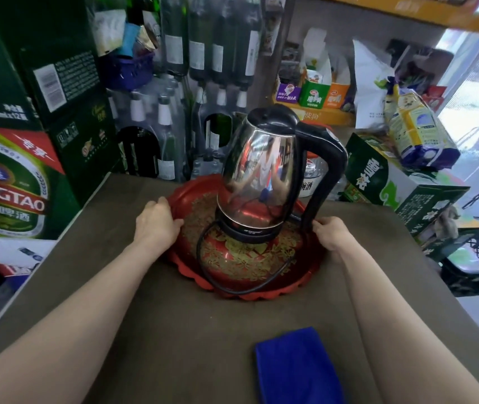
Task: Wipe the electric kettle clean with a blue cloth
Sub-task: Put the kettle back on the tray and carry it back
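1. Brown desk, hemmed in by beer cartons and bottles.
2. Left hand grips the left rim of a red tray; right hand grips its right rim.
3. Steel electric kettle stands on its base in the tray, with a black cord looped in front.
4. Folded blue cloth lies on the desk, just beside the right forearm.
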`<state>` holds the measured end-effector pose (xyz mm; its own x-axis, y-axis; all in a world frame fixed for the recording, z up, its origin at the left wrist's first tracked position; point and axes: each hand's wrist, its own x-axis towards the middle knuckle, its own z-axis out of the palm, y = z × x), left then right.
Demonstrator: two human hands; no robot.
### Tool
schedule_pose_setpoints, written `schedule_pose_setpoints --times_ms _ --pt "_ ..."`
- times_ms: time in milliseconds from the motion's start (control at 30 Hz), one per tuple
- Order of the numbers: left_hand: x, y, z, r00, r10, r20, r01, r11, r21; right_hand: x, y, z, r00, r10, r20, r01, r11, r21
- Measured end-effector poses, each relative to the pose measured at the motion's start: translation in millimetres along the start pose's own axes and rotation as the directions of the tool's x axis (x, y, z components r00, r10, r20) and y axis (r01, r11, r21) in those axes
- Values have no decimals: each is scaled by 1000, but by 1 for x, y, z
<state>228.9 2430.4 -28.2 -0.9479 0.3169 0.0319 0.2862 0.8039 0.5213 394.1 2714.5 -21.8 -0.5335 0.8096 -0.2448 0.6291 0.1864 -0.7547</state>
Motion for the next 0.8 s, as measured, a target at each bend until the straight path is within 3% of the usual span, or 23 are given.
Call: schedule_pose_setpoints --times_ms 133,333,800 --pt "2 -2 0 1000 -12 2 12 995 -95 2 4 10 993 115 -6 -109 956 272" --pt "-4 0 -20 999 -35 -35 27 980 -197 -13 -11 10 993 121 -13 -103 898 427" --pt "-59 12 -203 999 -43 -18 34 936 -352 -123 -96 -52 998 48 -45 -29 937 349"
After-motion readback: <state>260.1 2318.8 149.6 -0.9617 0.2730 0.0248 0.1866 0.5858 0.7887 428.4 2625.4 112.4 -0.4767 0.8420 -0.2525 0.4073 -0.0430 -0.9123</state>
